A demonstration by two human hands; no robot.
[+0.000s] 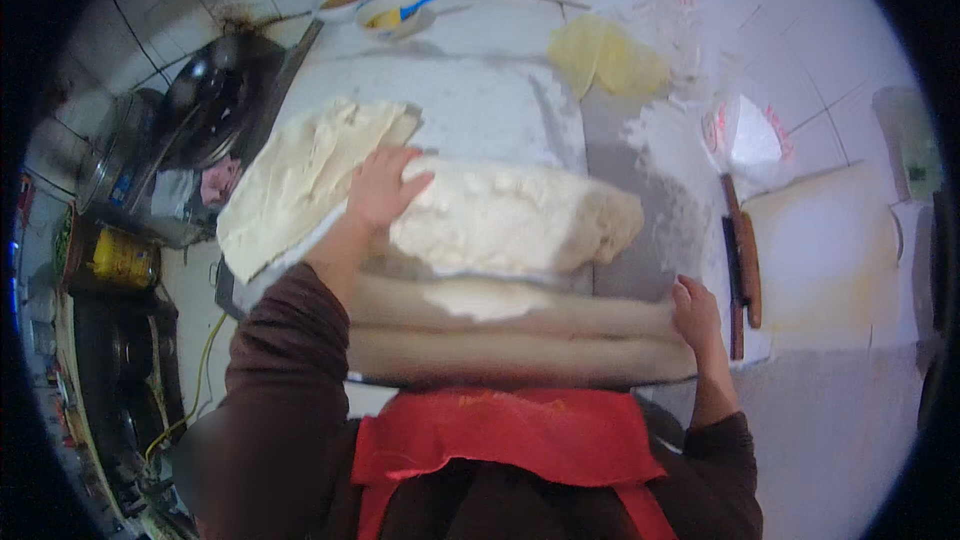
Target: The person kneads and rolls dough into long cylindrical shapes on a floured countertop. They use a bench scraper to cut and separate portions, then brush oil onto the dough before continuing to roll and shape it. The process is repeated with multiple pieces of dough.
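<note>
A thick lump of pale dough (pixel 510 210) lies across the middle of the work table. My left hand (pixel 386 187) rests palm down at its left end, fingers apart. Left of that hand spreads a flatter slab of dough (pixel 307 172), reaching towards the table's left edge. Along the near edge, close to my body, lie two long dough rolls (pixel 525 356) side by side. My right hand (pixel 696 311) is at the right end of these rolls, fingers partly curled; whether it grips the dough is hard to see.
Behind the dough stand a bowl with a blue-handled brush (pixel 390 19) and another bowl (pixel 349 1). A yellow plastic bag (pixel 611 60) and scattered flour (pixel 675 150) are at back right. Wooden-handled tools (pixel 744 270) lie beside a pale board (pixel 825 240). A black wok (pixel 217 101) stands left.
</note>
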